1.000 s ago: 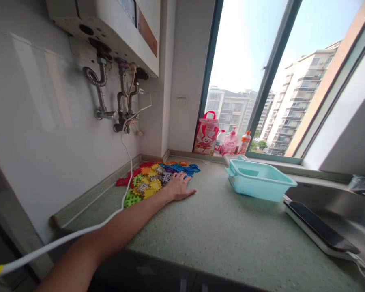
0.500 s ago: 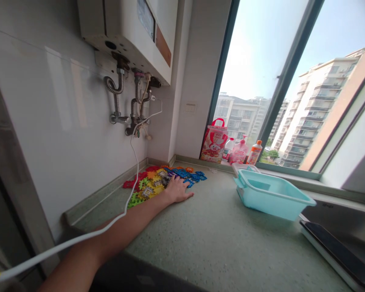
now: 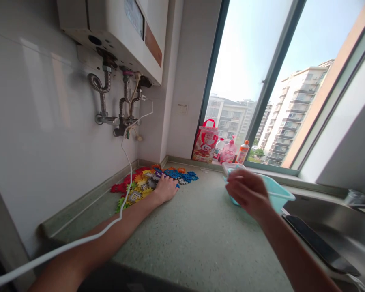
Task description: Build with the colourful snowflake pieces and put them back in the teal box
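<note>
A pile of colourful interlocking plastic building pieces lies in the counter corner, in red, yellow, green, orange, purple and blue. At its right edge, my left hand rests with bent, closed fingers; a bit of blue shows beside them, but what they grip is hidden. My right hand is raised in front of the light-blue plastic basin and covers its left part. Its fingers look bent but are smeared by motion, and nothing can be made out in them.
A white cable crosses over my left forearm. On the sill stand a red-handled bag, a pink pump bottle and an orange-capped bottle. A dark flat object lies along the sink. A water heater hangs above.
My right hand has come into view from the right, in front of the basin. My left hand's fingers have drawn in at the pile. The view has turned to the right.
</note>
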Action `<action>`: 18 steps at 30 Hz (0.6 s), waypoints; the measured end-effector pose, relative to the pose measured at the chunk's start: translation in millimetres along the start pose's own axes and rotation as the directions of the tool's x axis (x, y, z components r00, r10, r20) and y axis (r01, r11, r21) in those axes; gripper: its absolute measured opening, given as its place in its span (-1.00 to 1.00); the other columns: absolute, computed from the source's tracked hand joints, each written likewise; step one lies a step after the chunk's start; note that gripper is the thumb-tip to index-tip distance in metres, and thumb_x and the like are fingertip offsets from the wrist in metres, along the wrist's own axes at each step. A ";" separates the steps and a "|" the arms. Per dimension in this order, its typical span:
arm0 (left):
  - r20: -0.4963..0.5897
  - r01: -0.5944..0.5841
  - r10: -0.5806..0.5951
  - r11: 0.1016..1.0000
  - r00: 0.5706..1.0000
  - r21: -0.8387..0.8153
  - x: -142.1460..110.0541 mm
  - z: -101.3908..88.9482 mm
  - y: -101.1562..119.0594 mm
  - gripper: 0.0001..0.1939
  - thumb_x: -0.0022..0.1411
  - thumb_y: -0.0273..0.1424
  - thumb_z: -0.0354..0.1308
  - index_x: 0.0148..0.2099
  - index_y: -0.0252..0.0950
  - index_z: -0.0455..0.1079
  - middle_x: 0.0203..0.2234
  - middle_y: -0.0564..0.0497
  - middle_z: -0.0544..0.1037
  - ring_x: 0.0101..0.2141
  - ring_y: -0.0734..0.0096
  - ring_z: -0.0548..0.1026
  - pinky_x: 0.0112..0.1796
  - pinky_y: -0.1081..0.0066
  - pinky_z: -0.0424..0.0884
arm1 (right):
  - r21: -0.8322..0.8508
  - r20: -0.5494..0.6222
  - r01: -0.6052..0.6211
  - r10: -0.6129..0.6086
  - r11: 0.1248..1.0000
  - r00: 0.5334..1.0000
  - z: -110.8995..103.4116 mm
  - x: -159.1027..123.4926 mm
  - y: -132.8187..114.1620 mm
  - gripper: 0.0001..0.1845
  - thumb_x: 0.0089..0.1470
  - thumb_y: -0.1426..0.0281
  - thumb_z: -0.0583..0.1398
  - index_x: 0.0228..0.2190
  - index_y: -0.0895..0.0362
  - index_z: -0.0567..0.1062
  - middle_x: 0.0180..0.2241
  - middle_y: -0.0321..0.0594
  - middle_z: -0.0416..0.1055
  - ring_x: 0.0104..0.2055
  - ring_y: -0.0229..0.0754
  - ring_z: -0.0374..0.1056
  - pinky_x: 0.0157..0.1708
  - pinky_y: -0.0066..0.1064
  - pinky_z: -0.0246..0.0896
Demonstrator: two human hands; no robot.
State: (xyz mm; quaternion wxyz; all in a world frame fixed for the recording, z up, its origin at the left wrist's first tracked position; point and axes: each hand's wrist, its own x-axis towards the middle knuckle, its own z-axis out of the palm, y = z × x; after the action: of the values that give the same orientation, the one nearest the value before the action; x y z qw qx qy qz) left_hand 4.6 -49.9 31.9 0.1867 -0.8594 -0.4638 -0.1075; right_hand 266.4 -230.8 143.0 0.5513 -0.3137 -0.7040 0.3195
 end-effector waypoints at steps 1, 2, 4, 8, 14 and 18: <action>-0.007 -0.015 0.015 1.000 1.000 -0.013 0.2 -0.8 -0.3 -0.66 0.41 -0.18 0.08 -0.01 -0.29 0.53 -0.11 -0.25 0.64 -0.03 -0.06 0.54 0.15 -0.07 0.19 | -0.062 -0.020 -0.043 0.042 0.997 0.999 4.3 7.1 23.8 -0.57 0.13 -0.02 0.34 -0.29 0.09 0.53 -0.65 -0.45 0.18 -0.71 -0.37 0.00 -0.72 -0.50 -0.17; -0.017 -0.028 0.027 0.999 0.999 -0.030 0.3 -1.7 -0.2 -0.67 0.41 -0.18 0.08 -0.03 -0.29 0.53 -0.12 -0.25 0.64 -0.03 -0.06 0.53 0.15 -0.06 0.19 | -0.136 -0.034 -0.094 0.090 0.986 0.995 8.0 12.5 50.3 -0.49 0.08 -0.11 0.33 -0.35 0.11 0.52 -0.69 -0.49 0.09 -0.71 -0.38 -0.08 -0.71 -0.49 -0.25; -0.034 -0.072 0.070 0.994 0.997 -0.081 0.0 -4.0 1.1 -0.67 0.40 -0.15 0.09 -0.07 -0.27 0.53 -0.15 -0.23 0.65 -0.04 -0.05 0.53 0.14 -0.04 0.20 | -0.295 -0.044 -0.182 0.177 0.938 0.983 12.8 15.5 103.2 -0.34 0.04 -0.26 0.22 -0.43 0.12 0.49 -0.71 -0.47 0.06 -0.69 -0.36 -0.05 -0.67 -0.48 -0.20; -0.025 -0.277 0.281 0.921 0.959 -0.274 -3.1 -8.4 8.8 -0.71 0.40 -0.17 0.07 0.01 -0.16 0.51 -0.09 -0.11 0.65 0.01 0.10 0.53 0.10 0.15 0.30 | -0.603 -0.016 -0.177 0.209 0.778 0.978 16.1 1.5 162.5 -0.30 0.28 -0.16 -0.02 -0.49 0.13 0.54 -0.62 -0.29 0.33 -0.58 -0.25 0.23 -0.49 -0.41 0.19; -0.096 -0.345 0.332 0.887 0.938 -0.308 -0.1 -16.3 8.8 -0.60 0.45 -0.15 -0.01 0.18 -0.13 0.45 0.15 -0.08 0.54 0.19 0.13 0.40 0.20 0.16 0.23 | -0.849 0.140 -0.003 0.229 0.529 0.963 33.1 1.0 154.9 -0.41 0.28 0.02 0.14 0.27 -0.12 0.41 0.38 -0.06 0.17 0.08 0.04 0.48 0.11 -0.15 0.31; 0.033 0.131 -0.127 0.966 0.991 -0.224 21.0 -22.9 -23.9 -0.59 0.44 -0.24 -0.06 0.20 -0.15 0.45 0.13 -0.15 0.53 0.17 0.10 0.41 0.21 0.15 0.25 | -0.863 0.146 -0.008 0.266 0.504 0.953 37.9 5.3 153.7 -0.59 0.33 0.08 0.14 0.08 -0.09 0.56 0.28 -0.15 0.35 0.17 0.03 0.42 0.16 -0.18 0.27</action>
State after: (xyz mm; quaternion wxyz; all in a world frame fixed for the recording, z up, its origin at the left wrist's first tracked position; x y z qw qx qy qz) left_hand -4.2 -31.7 65.5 0.0761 -0.8439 -0.5053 -0.1634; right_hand 242.1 -138.5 16.6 0.2007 -0.5542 -0.8077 0.0131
